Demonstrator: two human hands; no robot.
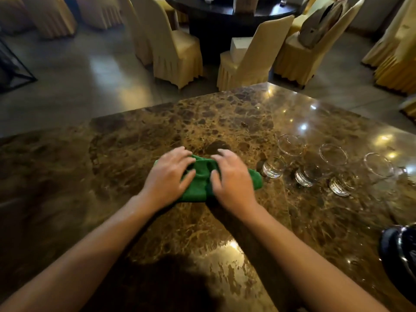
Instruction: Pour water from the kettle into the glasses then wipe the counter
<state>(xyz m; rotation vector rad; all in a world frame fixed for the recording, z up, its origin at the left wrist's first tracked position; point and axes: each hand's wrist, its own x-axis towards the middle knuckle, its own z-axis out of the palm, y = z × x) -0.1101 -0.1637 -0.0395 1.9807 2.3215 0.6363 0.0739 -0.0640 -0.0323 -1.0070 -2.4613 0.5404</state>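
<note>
Wiping stage: green cloth (203, 180) pressed to the bench (225, 113) under both hands.

The cloth is found directly beneath the grip, bunched, with its long axis running left to right; one end protrudes beyond the right hand (229, 176) toward the nearest glass (273, 168). The left hand (168, 176) is laid on the left half, fingers spread and slightly curled, flat on the fabric rather than clenched. The right hand is placed likewise on the right half; neither grip is closed around the cloth. Three glasses are ranged to the right of the right hand, the nearest just beside the cloth's end. A dark object, possibly the kettle (399, 255), is seen further right and nearer the body. A rightward stroke is judged to risk striking the glasses.
</note>
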